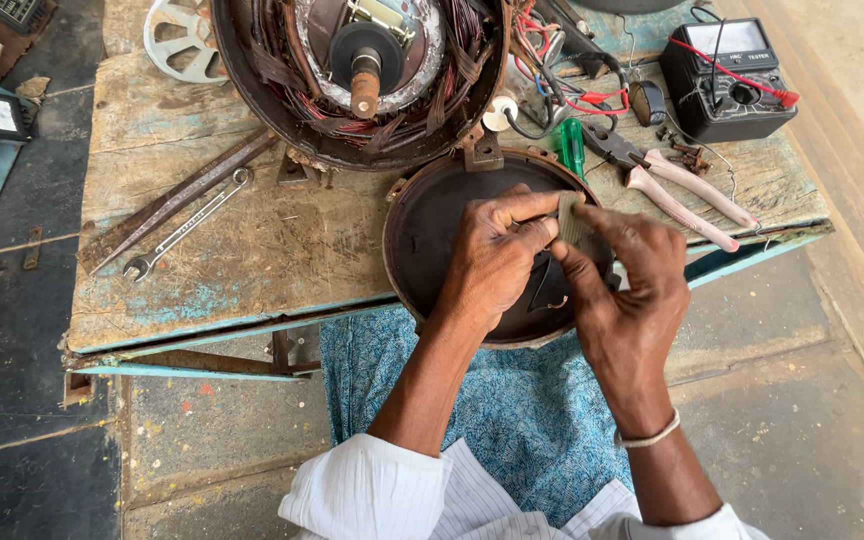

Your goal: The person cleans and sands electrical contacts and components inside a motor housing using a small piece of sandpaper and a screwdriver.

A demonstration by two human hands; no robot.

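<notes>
The left hand (492,255) and the right hand (632,275) meet over a dark round motor cover (432,215) that lies dished side up at the near edge of the worn wooden workbench (252,250), directly beneath both palms. Between them they pinch a small strip of greyish insulating paper (570,218): the left thumb and forefinger close on its left edge, the right fingertips on its right edge, holding it upright, probably so it can be folded or shaped above the cover rather than on the cluttered bench. The strip looks thin, pale and stiff, narrow and a little longer than the fingertips gripping it. Just beyond the hands sits an opened fan motor (362,80) with copper windings and a rusty shaft. To the right of the right hand lie pliers (672,185) with pale handles, a green screwdriver (573,148) and an analog multimeter (727,80). Well left of the left hand rests a spanner (187,225).
</notes>
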